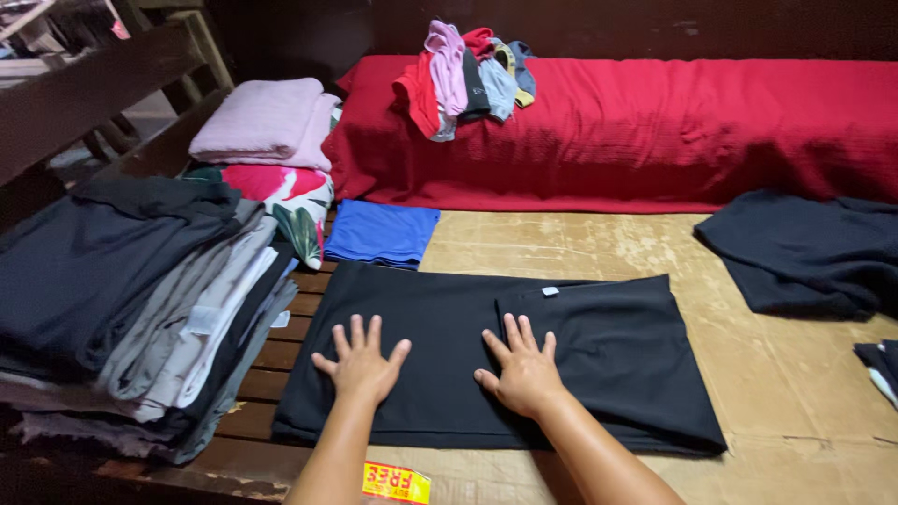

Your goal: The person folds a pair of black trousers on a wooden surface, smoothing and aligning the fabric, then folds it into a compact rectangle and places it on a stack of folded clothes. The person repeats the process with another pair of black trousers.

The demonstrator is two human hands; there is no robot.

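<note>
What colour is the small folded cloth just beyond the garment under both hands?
Bright blue, plain. The folded cloth shows clearly in the head view, lying past the black garment.

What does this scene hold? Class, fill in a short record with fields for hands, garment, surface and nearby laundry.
Left hand: left hand flat, fingers spread, on the black garment
Right hand: right hand flat on the same garment
Garment: partly folded, right part doubled over
Surface: cardboard sheet over wooden slats
Left side: stack of folded clothes, pink folded cloth
Behind: blue folded cloth, red-covered bolster, heap of small clothes
</note>
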